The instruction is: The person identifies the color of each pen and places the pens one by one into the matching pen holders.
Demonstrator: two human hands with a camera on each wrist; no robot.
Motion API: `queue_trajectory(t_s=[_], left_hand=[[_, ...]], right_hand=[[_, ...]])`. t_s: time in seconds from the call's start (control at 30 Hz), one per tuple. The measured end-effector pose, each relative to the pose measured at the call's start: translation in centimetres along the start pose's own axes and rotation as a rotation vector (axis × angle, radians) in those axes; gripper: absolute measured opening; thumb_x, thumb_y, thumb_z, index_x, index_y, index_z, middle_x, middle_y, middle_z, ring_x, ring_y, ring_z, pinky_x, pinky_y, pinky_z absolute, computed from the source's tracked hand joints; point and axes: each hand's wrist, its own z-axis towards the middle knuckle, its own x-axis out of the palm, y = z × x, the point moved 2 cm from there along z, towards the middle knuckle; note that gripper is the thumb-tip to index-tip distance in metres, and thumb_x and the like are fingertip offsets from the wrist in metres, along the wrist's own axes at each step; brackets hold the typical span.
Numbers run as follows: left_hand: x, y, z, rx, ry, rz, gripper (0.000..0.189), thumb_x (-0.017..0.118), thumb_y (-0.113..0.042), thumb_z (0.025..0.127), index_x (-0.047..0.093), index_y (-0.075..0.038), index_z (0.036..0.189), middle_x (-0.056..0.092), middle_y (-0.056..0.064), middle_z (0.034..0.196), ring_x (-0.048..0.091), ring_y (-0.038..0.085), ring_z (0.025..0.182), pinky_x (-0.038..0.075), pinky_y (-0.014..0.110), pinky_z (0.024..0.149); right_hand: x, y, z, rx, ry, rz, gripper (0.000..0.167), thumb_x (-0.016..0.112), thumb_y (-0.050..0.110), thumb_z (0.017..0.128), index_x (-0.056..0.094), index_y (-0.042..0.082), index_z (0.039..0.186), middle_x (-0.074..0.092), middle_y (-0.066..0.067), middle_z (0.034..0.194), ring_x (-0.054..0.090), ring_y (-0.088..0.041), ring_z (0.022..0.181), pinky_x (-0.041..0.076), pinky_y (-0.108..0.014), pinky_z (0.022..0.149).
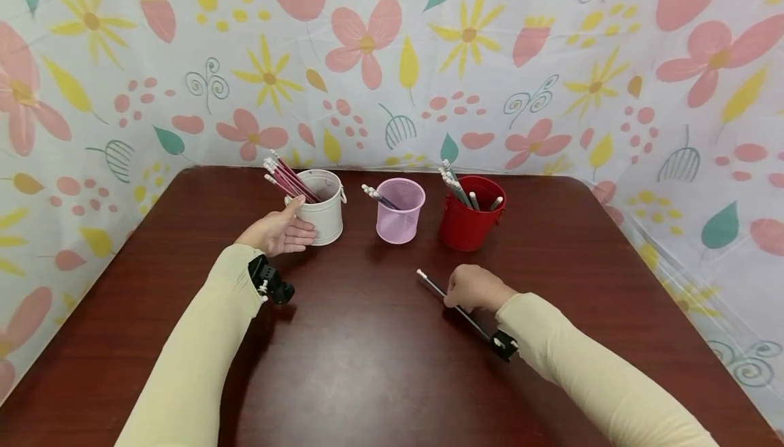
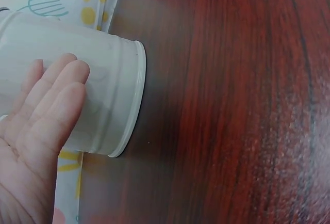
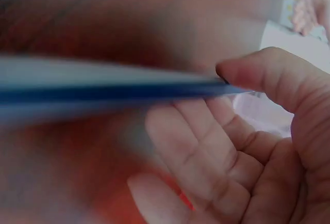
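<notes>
My left hand (image 1: 288,230) rests against the side of a white metal bucket (image 1: 324,219), fingers straight and thumb up by its rim. In the left wrist view the extended fingers (image 2: 56,92) lie along the bucket's wall (image 2: 108,84). Dark pink pencils (image 1: 292,181) with white ends lean in that bucket. My right hand (image 1: 474,288) pinches a dark pencil (image 1: 470,321) above the table, its white end pointing to the far left. Blurred and bluish, the pencil (image 3: 129,92) passes between thumb and fingers in the right wrist view.
A pink mesh cup (image 1: 398,222) stands in the middle with several dark pencils (image 1: 382,196) in it. To its right, a red bucket (image 1: 465,229) holds several grey-green pencils (image 1: 454,185). The brown table (image 1: 367,365) meets a flower-patterned cloth (image 1: 367,93) at the back.
</notes>
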Motion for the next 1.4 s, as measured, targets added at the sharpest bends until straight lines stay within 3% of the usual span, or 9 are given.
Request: queue_trajectory(t_s=[0.07,0.23,0.47,0.67,0.87,1.03,1.17,1.3,1.4], left_hand=[[0.1,0.0,0.2,-0.005,0.002,-0.003,0.087,0.030,-0.060,0.097,0.032,0.016,0.139,0.042,0.029,0.137,0.048,0.034,0.124,0.033,0.043,0.108],[0.3,0.0,0.2,-0.019,-0.005,-0.003,0.087,0.028,-0.060,0.097,0.032,0.016,0.139,0.043,0.028,0.137,0.050,0.032,0.122,0.032,0.044,0.108],[0.0,0.0,0.1,-0.020,0.014,0.006,0.088,0.025,-0.061,0.097,0.029,0.016,0.141,0.034,0.031,0.144,0.039,0.037,0.131,0.030,0.043,0.109],[-0.1,0.0,0.1,-0.016,0.014,-0.003,0.088,0.027,-0.061,0.097,0.028,0.016,0.141,0.036,0.030,0.142,0.039,0.038,0.131,0.031,0.044,0.109],[0.1,0.0,0.1,-0.017,0.016,-0.007,0.088,0.027,-0.061,0.097,0.029,0.016,0.141,0.036,0.030,0.142,0.040,0.037,0.131,0.031,0.044,0.109],[0.1,0.1,0.1,-0.021,0.001,-0.006,0.087,0.027,-0.061,0.097,0.031,0.015,0.140,0.040,0.029,0.140,0.047,0.034,0.125,0.032,0.043,0.109],[0.2,0.1,0.0,-0.024,-0.001,-0.007,0.087,0.027,-0.060,0.097,0.030,0.015,0.140,0.038,0.029,0.141,0.044,0.035,0.128,0.031,0.044,0.109],[0.2,0.1,0.0,-0.024,0.004,-0.005,0.087,0.026,-0.060,0.097,0.030,0.015,0.141,0.035,0.030,0.144,0.040,0.037,0.131,0.032,0.043,0.109],[0.2,0.1,0.0,-0.016,0.002,-0.006,0.086,0.027,-0.060,0.098,0.030,0.015,0.141,0.036,0.030,0.143,0.039,0.038,0.131,0.032,0.043,0.109]], right_hand=[[-0.7,-0.4,-0.3,-0.044,-0.039,0.061,0.004,0.066,0.006,0.078,0.067,0.005,0.081,0.056,-0.001,0.061,0.049,-0.012,0.047,0.045,-0.027,0.044],[-2.9,-1.6,-1.1,-0.122,-0.152,0.185,0.030,0.063,0.000,0.076,0.066,-0.004,0.105,0.060,-0.004,0.073,0.049,-0.013,0.053,0.046,-0.027,0.049],[-6.4,-2.9,-3.2,-0.104,-0.272,0.261,0.029,0.062,0.000,0.079,0.071,-0.004,0.106,0.070,-0.008,0.085,0.054,-0.016,0.066,0.047,-0.029,0.058],[-9.3,-2.4,-4.4,-0.092,-0.303,0.303,0.035,0.063,0.004,0.083,0.065,-0.008,0.115,0.070,-0.015,0.098,0.059,-0.014,0.069,0.054,-0.029,0.060],[-12.3,-1.0,-5.1,-0.113,-0.322,0.279,0.036,0.062,0.002,0.083,0.064,-0.008,0.117,0.071,-0.011,0.091,0.058,-0.015,0.061,0.052,-0.029,0.056],[-14.7,0.5,-5.5,-0.145,-0.350,0.310,0.036,0.060,0.001,0.086,0.060,-0.010,0.121,0.071,-0.008,0.090,0.061,-0.007,0.067,0.054,-0.025,0.058],[-16.9,2.2,-5.7,-0.204,-0.484,0.386,0.035,0.060,-0.003,0.086,0.061,-0.011,0.119,0.071,0.003,0.082,0.061,-0.001,0.063,0.054,-0.022,0.055],[-19.2,4.1,-5.8,-0.267,-0.739,0.513,0.033,0.060,-0.004,0.083,0.064,-0.010,0.115,0.065,0.018,0.068,0.060,0.002,0.056,0.051,-0.016,0.053],[-20.5,5.4,-5.6,-0.337,-0.910,0.628,0.031,0.061,-0.002,0.083,0.068,-0.004,0.113,0.065,0.017,0.067,0.062,0.000,0.059,0.051,-0.013,0.057]])
